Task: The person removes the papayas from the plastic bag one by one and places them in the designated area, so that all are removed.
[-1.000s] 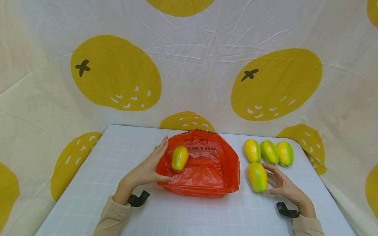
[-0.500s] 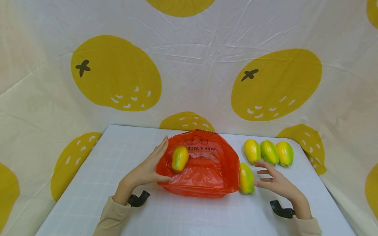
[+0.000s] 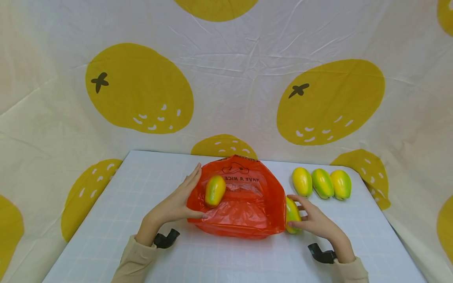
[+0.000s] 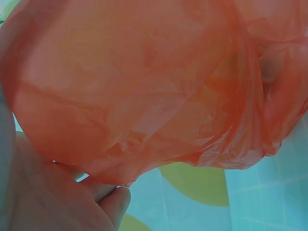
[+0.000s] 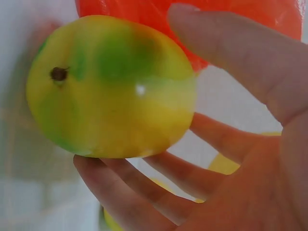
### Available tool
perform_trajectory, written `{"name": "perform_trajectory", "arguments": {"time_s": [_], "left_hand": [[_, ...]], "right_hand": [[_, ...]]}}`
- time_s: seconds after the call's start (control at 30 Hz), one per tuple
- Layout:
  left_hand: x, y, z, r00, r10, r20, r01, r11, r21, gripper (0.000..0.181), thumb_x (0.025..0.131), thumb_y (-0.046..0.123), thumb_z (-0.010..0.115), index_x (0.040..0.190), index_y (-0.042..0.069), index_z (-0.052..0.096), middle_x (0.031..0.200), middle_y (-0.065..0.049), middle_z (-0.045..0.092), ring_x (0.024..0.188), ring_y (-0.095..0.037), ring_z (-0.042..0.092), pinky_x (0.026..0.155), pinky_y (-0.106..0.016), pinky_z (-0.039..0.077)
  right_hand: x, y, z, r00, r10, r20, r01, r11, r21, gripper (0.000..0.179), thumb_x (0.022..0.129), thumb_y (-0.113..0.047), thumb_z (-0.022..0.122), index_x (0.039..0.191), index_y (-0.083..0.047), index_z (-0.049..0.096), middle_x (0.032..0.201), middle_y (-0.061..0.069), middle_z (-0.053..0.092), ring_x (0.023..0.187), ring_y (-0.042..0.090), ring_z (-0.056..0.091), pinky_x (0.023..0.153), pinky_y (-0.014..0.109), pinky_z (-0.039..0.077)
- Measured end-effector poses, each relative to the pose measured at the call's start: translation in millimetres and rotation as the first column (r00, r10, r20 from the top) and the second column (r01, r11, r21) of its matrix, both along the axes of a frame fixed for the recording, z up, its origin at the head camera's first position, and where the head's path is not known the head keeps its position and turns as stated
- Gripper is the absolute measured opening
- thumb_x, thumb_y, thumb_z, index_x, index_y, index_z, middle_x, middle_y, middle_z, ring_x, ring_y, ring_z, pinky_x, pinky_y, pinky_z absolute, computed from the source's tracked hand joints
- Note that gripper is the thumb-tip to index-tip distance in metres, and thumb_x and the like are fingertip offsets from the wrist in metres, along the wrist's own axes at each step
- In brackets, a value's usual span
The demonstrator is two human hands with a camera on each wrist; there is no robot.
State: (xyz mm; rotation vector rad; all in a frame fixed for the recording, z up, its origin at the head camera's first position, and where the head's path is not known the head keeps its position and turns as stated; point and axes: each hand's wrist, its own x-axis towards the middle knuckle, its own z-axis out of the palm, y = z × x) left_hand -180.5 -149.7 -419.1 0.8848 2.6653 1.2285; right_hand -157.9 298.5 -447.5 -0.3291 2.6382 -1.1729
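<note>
A red plastic bag [image 3: 247, 208] lies in the middle of the table with its mouth facing me and a yellow-green mango [image 3: 215, 191] inside on the left. My left hand [image 3: 177, 202] rests on the bag's left rim, fingers stretched up along the edge and thumb over the lower rim. In the left wrist view the red plastic [image 4: 120, 96] covers most of that hand's reach. Against the bag's right side, my right hand [image 3: 313, 218] holds another mango [image 5: 110, 91] between thumb and fingers. Part of this mango is hidden behind the hand.
Three more mangoes, a left one [image 3: 302, 182], a middle one [image 3: 323, 183] and a right one [image 3: 341, 184], stand in a row at the back right of the white table [image 3: 152, 259]. A cloth with printed yellow fruit [image 3: 233, 78] hangs behind.
The nearest mango has moved left from below the row to the bag's right side. My right hand came off it, then followed left and closed round it. The left hand stayed put.
</note>
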Motion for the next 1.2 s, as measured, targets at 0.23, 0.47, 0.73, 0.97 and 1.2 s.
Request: {"name": "perform_trajectory", "arguments": {"time_s": [0.23,0.47,0.73,0.97,1.2], "left_hand": [[-0.5,-0.3,-0.4,1.000,0.001,-0.002,-0.001,1.000,0.002,0.128,0.072,0.033,0.090,0.160,0.014,0.000,0.165,0.011,-0.011,0.152,-0.024,0.002,0.119,-0.055,0.010],[-1.4,0.1,-2.0,0.999,-0.026,0.021,0.025,0.999,0.034,0.129,0.072,0.031,0.091,0.160,0.015,-0.002,0.165,0.011,-0.012,0.152,-0.023,0.002,0.116,-0.054,0.022],[-2.0,1.3,-2.3,0.999,-0.042,0.023,0.041,0.998,0.051,0.131,0.071,0.028,0.091,0.160,0.014,-0.004,0.165,0.010,-0.013,0.152,-0.021,0.002,0.116,-0.051,0.025],[-1.4,1.4,-1.4,0.999,-0.040,0.028,0.039,0.998,0.052,0.131,0.072,0.028,0.091,0.160,0.014,-0.005,0.165,0.010,-0.013,0.152,-0.020,0.003,0.116,-0.051,0.025],[-0.8,1.5,-0.5,0.999,-0.035,0.032,0.034,0.998,0.044,0.131,0.071,0.029,0.091,0.160,0.014,-0.004,0.165,0.010,-0.013,0.152,-0.021,0.003,0.115,-0.051,0.027]], "right_hand": [[-2.0,0.8,-1.4,1.000,-0.023,-0.001,0.023,1.000,0.005,0.081,0.080,-0.024,0.083,0.148,-0.012,0.040,0.147,0.019,0.044,0.118,0.040,0.051,0.080,0.041,0.059],[-0.9,5.8,2.5,0.998,-0.061,0.006,0.061,0.998,0.013,0.080,0.080,-0.022,0.082,0.147,-0.011,0.041,0.145,0.024,0.044,0.115,0.042,0.052,0.077,0.041,0.060],[2.6,14.4,9.5,0.994,-0.104,0.020,0.103,0.993,0.065,0.080,0.080,-0.025,0.082,0.147,-0.009,0.040,0.143,0.028,0.044,0.114,0.043,0.053,0.077,0.046,0.059],[2.5,27.0,8.9,0.990,-0.139,0.012,0.137,0.983,0.123,0.084,0.080,-0.028,0.082,0.147,-0.006,0.037,0.140,0.030,0.045,0.111,0.042,0.055,0.077,0.050,0.058],[2.2,40.9,8.8,0.983,-0.181,0.023,0.175,0.971,0.162,0.087,0.080,-0.032,0.082,0.148,-0.006,0.035,0.139,0.033,0.044,0.111,0.046,0.055,0.079,0.053,0.057]]}}
